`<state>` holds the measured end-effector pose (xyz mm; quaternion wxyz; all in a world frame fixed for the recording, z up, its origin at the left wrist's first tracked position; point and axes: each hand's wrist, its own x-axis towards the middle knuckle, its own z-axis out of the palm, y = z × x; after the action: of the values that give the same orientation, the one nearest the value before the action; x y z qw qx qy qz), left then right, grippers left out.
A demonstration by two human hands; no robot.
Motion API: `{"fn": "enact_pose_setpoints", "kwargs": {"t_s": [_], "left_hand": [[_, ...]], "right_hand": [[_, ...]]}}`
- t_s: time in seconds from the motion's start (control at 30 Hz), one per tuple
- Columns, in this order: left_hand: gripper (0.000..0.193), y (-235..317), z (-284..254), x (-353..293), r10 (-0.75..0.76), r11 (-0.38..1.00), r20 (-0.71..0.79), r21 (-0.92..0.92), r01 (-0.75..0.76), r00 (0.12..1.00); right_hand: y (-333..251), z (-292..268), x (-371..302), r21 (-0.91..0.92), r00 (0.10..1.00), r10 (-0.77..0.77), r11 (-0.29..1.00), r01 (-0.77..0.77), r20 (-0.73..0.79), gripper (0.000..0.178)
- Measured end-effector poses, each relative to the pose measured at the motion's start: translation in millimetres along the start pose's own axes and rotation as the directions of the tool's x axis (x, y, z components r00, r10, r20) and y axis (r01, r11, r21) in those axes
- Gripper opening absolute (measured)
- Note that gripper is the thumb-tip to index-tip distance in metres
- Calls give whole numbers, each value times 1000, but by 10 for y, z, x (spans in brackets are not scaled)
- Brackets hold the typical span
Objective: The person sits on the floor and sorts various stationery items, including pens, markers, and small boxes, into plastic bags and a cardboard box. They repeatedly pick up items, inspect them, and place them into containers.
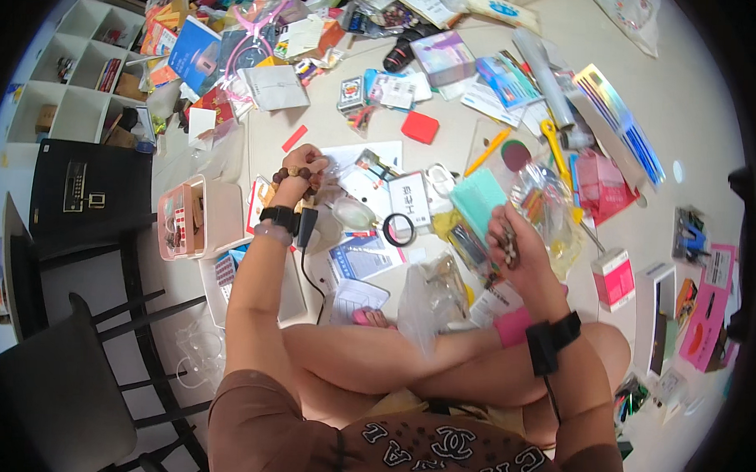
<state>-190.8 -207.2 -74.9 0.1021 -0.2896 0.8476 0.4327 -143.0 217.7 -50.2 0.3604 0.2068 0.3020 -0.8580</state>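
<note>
My left hand [304, 162] is out in front of me with its fingers curled together; anything inside them is too small to make out. Crumpled clear plastic [330, 187] lies beside it. A bracelet of dark round beads [294, 173] circles that wrist. At the right, my right hand [520, 256] is closed round a small brownish, bead-like thing [508, 243], mostly covered by the fingers. Just beyond this hand lies a mint-green packet [480, 198]. Between the hands are a black ring [399, 229] and a white printed box [409, 199].
Piled goods lie at the far side, with a red box [419, 128] nearer. A pink-white bin [187, 221] and black chair [52, 391] stand left. On the right are a yellow wrench-shaped tool [556, 151], a pink-white box [613, 279] and clear bags [546, 196]. My crossed legs [365, 360] are in front.
</note>
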Motion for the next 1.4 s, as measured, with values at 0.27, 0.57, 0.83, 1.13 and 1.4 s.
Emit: {"fn": "enact_pose_setpoints", "kwargs": {"t_s": [0.27,0.57,0.83,1.13,1.4], "left_hand": [[12,1427,1059,-1737,519,851,541,-255,-459,662],[17,1693,1348,-857,716,598,166,356,-718,678],[25,1195,772,829,-95,894,128,-426,141,987],[16,1287,1047,1434,2,963,65,-270,15,998],[31,1094,989,444,270,692,304,598,-403,914]], "right_hand": [[-10,16,-47,121,989,14,992,-31,144,35],[-35,-23,-131,404,974,220,897,-180,-54,30],[-12,25,-86,263,990,138,955,-137,12,40],[-7,27,-8,194,983,163,970,-144,-88,39],[7,-15,-9,208,988,128,972,-109,-83,35]]}}
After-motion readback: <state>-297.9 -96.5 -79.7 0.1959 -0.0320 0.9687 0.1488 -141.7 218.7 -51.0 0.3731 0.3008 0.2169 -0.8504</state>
